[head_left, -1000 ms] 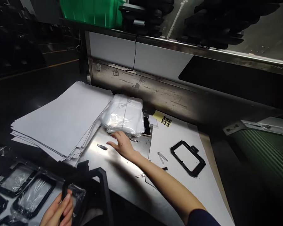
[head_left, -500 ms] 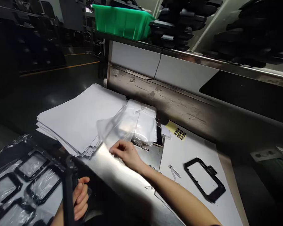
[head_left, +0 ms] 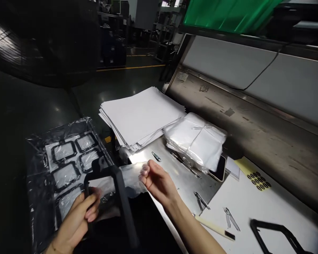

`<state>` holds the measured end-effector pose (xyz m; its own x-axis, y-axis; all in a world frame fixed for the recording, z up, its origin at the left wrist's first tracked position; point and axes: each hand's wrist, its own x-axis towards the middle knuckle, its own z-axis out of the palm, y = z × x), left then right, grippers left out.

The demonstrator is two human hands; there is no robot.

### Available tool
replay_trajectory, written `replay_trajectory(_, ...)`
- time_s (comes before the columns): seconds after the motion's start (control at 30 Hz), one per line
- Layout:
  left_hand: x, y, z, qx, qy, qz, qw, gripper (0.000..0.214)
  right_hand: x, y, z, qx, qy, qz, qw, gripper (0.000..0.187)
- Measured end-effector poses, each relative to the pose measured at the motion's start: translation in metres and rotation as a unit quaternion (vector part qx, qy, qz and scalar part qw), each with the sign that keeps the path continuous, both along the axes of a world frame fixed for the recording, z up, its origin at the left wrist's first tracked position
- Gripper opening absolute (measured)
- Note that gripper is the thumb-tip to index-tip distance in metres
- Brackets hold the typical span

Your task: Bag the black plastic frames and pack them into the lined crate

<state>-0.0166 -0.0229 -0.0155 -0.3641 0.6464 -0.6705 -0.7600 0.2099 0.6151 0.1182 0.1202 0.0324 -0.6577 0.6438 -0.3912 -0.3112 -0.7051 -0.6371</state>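
Since the earlier frame, the right hand (head_left: 159, 183) is lifting off the brushed steel table top (head_left: 180, 176) and is bringing a thin clear plastic film (head_left: 131, 180) toward the left, and the view is turning left too. The film is now crossing behind a matt black rectangular plastic frame (head_left: 121, 197), close to its opening, but I cannot tell if it is touching the frame. The left hand (head_left: 76, 220) is gripping this frame low on one side, with the fingers curled and pressed together around the bar. The right hand is pinching the film's edge between thumb and fingertips (head_left: 144, 171), its wrist bending and its forearm coming up from the lower edge of the view. To my judgement, handling this well means holding the film by the edge only, keeping it smooth and without creases, while the left hand is keeping the frame steady, so the hard corners are not catching the thin plastic. Beside them, more black frames (head_left: 65, 151) are lying under clear film on the left, and a tall stack of white paper sheets (head_left: 140, 116) and a white bundle in plastic wrapping (head_left: 196, 141) are resting beyond the hands
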Motion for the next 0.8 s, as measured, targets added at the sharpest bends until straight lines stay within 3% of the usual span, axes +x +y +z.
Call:
replay_trajectory(0.13, -0.021, -0.044, -0.01, -0.015, 0.044, -0.024, 0.999, 0.035, -0.019, -0.005, -0.015, -0.001, -0.017, 0.006, 1.0, 0.034)
replay_trajectory(0.2, -0.032, -0.063, -0.005, -0.008, 0.064, -0.054, 0.996, 0.032, -0.031, -0.008, -0.019, 0.024, -0.034, 0.016, 0.999, 0.029)
replay_trajectory(0.27, -0.039, -0.073, 0.003, 0.009, 0.086, -0.124, 0.988, 0.039, -0.042, -0.012, -0.023, 0.052, -0.051, 0.033, 0.997, 0.028)
replay_trajectory(0.37, -0.041, -0.069, 0.013, 0.022, 0.147, -0.28, 0.948, 0.053, -0.059, -0.018, -0.027, 0.09, -0.07, 0.085, 0.99, 0.032)
replay_trajectory(0.43, -0.038, -0.056, 0.014, 0.011, 0.186, -0.334, 0.924, 0.064, -0.068, -0.024, -0.028, 0.117, -0.078, 0.128, 0.982, 0.033)
replay_trajectory(0.5, -0.036, -0.043, 0.009, 0.006, 0.198, -0.351, 0.915, 0.066, -0.074, -0.029, -0.027, 0.138, -0.082, 0.177, 0.971, 0.033)
replay_trajectory(0.6, -0.038, -0.035, -0.003, 0.012, 0.19, -0.357, 0.914, 0.037, -0.073, -0.031, -0.022, 0.223, -0.101, 0.242, 0.939, 0.03)
replay_trajectory(0.7, -0.048, -0.043, -0.014, 0.001, 0.186, -0.348, 0.919, 0.028, -0.06, -0.026, -0.018, 0.391, -0.182, 0.213, 0.877, 0.023)
replay_trajectory(0.8, -0.057, -0.055, -0.013, -0.022, 0.192, -0.338, 0.921, 0.03, -0.048, -0.019, -0.016, 0.443, -0.229, 0.171, 0.85, 0.022)
